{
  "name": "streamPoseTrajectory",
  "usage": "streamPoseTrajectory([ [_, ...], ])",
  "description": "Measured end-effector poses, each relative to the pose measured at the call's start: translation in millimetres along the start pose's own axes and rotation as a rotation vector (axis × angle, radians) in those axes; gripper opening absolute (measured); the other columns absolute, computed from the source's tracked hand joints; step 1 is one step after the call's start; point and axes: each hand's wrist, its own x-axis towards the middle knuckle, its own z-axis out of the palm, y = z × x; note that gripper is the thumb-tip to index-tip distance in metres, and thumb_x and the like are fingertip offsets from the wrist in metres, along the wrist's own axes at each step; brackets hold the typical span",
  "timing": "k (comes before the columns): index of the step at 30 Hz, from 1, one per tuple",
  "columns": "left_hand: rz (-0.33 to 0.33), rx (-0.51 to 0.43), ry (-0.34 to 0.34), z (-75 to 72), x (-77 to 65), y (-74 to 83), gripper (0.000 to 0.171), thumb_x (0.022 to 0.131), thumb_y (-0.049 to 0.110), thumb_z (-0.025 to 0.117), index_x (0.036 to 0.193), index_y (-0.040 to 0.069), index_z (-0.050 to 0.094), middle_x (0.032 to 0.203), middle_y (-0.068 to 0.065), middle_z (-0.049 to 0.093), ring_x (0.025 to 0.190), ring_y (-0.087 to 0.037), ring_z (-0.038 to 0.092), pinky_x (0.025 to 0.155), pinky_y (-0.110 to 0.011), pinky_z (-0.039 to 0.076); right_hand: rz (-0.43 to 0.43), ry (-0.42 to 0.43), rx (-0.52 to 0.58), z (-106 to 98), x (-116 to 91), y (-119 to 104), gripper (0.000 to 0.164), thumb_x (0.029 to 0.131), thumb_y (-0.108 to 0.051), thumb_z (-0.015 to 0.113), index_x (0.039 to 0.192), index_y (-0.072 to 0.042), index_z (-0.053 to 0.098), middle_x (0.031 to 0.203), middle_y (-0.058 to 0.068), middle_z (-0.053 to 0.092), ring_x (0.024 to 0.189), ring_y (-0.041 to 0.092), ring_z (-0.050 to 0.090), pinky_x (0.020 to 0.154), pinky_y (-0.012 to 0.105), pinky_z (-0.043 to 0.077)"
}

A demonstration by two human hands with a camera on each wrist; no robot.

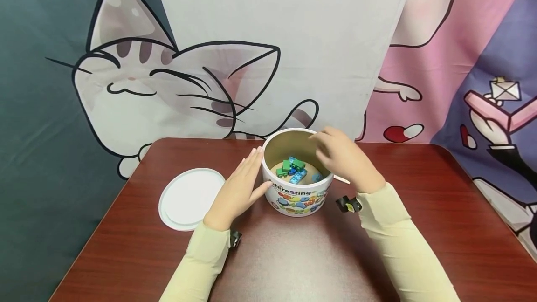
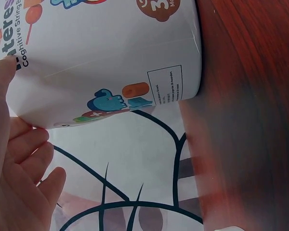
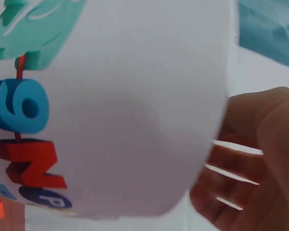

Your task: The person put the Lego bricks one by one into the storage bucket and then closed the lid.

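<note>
A white round tub [image 1: 295, 205] printed with colourful pictures stands upright near the table's back edge. Several green and blue blocks [image 1: 299, 177] lie on its bottom. My left hand [image 1: 240, 191] rests against the tub's left side, fingers straight and thumb apart on the front; the left wrist view shows the fingertips touching the wall. Over the right rim, my right hand [image 1: 348, 158] reaches toward the inside with loosely bent fingers. In the right wrist view, the tub wall [image 3: 144, 106] hides part of those fingers, and no held thing shows.
The white round lid [image 1: 189, 199] lies flat on the brown table [image 1: 277, 264], left of the tub. A small white piece [image 1: 341, 179] is partly visible on the table right of the tub. Behind the table hangs a cartoon-printed cloth [image 1: 293, 36].
</note>
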Motion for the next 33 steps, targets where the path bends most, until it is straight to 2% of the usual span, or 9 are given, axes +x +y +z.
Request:
streamPoseTrajectory([
  [3,0.0,0.004,-0.003,-0.5,0.3,0.1,0.079,0.101,0.039,0.062,0.16,0.002,0.025,0.165,-0.013,0.027,0.153,-0.024,0.022,0.123,-0.045,0.025,0.03,0.201,0.051,-1.6,-10.1,3.5,0.021,0.089,0.003,0.062,0.108,0.002,0.072,0.1,0.015,0.067,0.09,0.03,0.061,0.082,0.043,0.053],
  [7,-0.001,0.003,-0.005,-1.1,0.5,1.5,0.079,0.101,0.039,0.062,0.16,0.001,0.026,0.165,-0.013,0.027,0.153,-0.025,0.023,0.123,-0.045,0.025,0.085,0.456,0.109,1.4,-23.5,12.7,0.022,0.088,0.004,0.061,0.104,-0.001,0.075,0.094,0.012,0.068,0.079,0.022,0.06,0.071,0.026,0.048],
  [10,-0.002,0.001,-0.005,-1.6,0.7,2.0,0.079,0.101,0.039,0.062,0.16,0.001,0.026,0.165,-0.013,0.026,0.153,-0.025,0.022,0.123,-0.045,0.024,0.156,0.57,0.139,6.7,-32.3,21.8,0.021,0.089,0.004,0.06,0.102,-0.001,0.076,0.088,0.012,0.066,0.075,0.019,0.056,0.068,0.017,0.041],
  [12,-0.001,0.002,-0.004,-1.7,0.7,1.8,0.079,0.101,0.039,0.062,0.16,0.001,0.025,0.165,-0.013,0.026,0.153,-0.024,0.022,0.124,-0.044,0.024,0.213,0.595,0.153,11.4,-38.0,28.3,0.021,0.089,0.004,0.06,0.101,0.0,0.076,0.086,0.012,0.064,0.074,0.018,0.053,0.067,0.015,0.038],
  [17,-0.001,0.0,-0.001,-2.1,0.1,2.0,0.079,0.101,0.039,0.062,0.16,0.001,0.025,0.165,-0.013,0.026,0.153,-0.024,0.022,0.124,-0.044,0.024,0.325,0.548,0.157,23.9,-48.2,45.6,0.018,0.091,0.001,0.059,0.1,0.002,0.075,0.085,0.015,0.063,0.075,0.018,0.052,0.066,0.019,0.038],
  [22,0.004,0.002,0.001,-1.3,0.4,1.8,0.079,0.101,0.039,0.063,0.16,0.001,0.026,0.165,-0.013,0.028,0.153,-0.025,0.023,0.123,-0.047,0.027,0.382,0.451,0.148,33.9,-54.9,62.1,0.017,0.09,-0.001,0.06,0.099,0.002,0.073,0.087,0.016,0.063,0.077,0.024,0.055,0.069,0.029,0.042],
  [28,0.005,0.001,-0.002,-0.9,0.3,2.2,0.079,0.101,0.039,0.062,0.16,0.001,0.026,0.165,-0.013,0.027,0.154,-0.024,0.022,0.123,-0.047,0.027,0.389,0.249,0.115,41.0,-60.8,78.8,0.017,0.088,-0.001,0.062,0.102,0.004,0.072,0.092,0.02,0.066,0.081,0.032,0.061,0.074,0.046,0.051],
  [33,0.001,-0.001,0.001,-1.2,0.2,2.4,0.08,0.101,0.04,0.062,0.16,0.002,0.025,0.165,-0.013,0.027,0.154,-0.023,0.021,0.124,-0.044,0.024,0.41,0.054,0.125,44.6,-64.3,88.3,0.021,0.088,-0.004,0.068,0.107,0.007,0.071,0.098,0.023,0.067,0.087,0.036,0.062,0.079,0.052,0.053],
])
